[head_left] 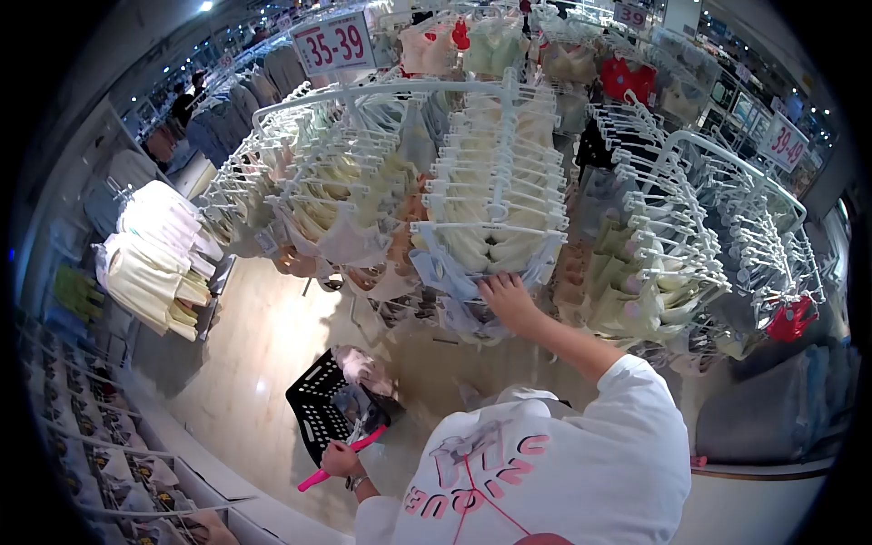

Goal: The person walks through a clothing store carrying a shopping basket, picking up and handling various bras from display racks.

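My left hand (341,460) is closed around the bright pink handle (368,441) of a black shopping basket (313,400). Inside the basket lie a pale pink garment (363,371) and some greyish items that I cannot make out. Stretched forward, my right hand (509,302) rests with its fingers apart on a light blue bra (463,277) at the front of the middle rack row. Behind that bra hang many cream bras (495,182) on white plastic hangers (436,195). The right fingertips are partly lost against the fabric.
More bras crowd the rows left (336,236) and right (654,282). Price signs (333,45) stand above the racks. Pale tops (150,268) hang at the left, by a low shelf of packaged goods (118,463). A grey bin-like block (758,413) sits at the right.
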Available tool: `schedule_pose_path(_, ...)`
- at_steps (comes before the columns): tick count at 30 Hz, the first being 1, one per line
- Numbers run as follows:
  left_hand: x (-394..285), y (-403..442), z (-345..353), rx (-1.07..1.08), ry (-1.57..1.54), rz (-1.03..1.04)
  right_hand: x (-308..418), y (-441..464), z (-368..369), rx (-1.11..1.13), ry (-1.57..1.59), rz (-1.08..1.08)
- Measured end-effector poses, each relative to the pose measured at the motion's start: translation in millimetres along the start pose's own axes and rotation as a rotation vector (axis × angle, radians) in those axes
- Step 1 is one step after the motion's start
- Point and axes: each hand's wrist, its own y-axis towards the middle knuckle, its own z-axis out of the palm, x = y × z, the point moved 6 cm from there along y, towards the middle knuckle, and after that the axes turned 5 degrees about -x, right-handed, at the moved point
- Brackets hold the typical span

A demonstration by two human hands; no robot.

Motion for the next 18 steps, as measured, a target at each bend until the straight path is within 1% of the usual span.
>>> schedule_pose_path(3,1.2,-3.1,1.3,0.028,0.023,-0.017,8.5,-5.3,-34.1,-0.216,0.153,-0.023)
schedule_pose_path(6,-2.1,1.2,-1.1,0.071,0.016,-0.046,19.8,-29.2,-37.5,-0.268,0.365,-0.051)
schedule_pose_path(9,-4.0,3.3,-1.9,0.149,-0.009,-0.052,19.6,-51.9,-29.0,-0.325,0.649,0.212)
schedule_pose_path(12,-6.4,6.8,-4.5,0.151,0.0,-0.066,18.9,-76.9,-10.7,-0.303,1.272,0.744)
schedule_pose_path(15,-4.5,2.6,0.3,0.146,0.0,-0.075,0.0,-81.7,-17.7,-0.312,1.798,0.96)
schedule_pose_path(17,-2.9,1.0,4.7,0.139,0.034,-0.058,-21.0,-77.1,-59.0,-0.336,1.815,0.994)
schedule_pose_path(18,-1.8,0.9,6.6,0.129,0.062,-0.039,-28.2,-75.9,-76.0,-0.355,1.862,0.937)
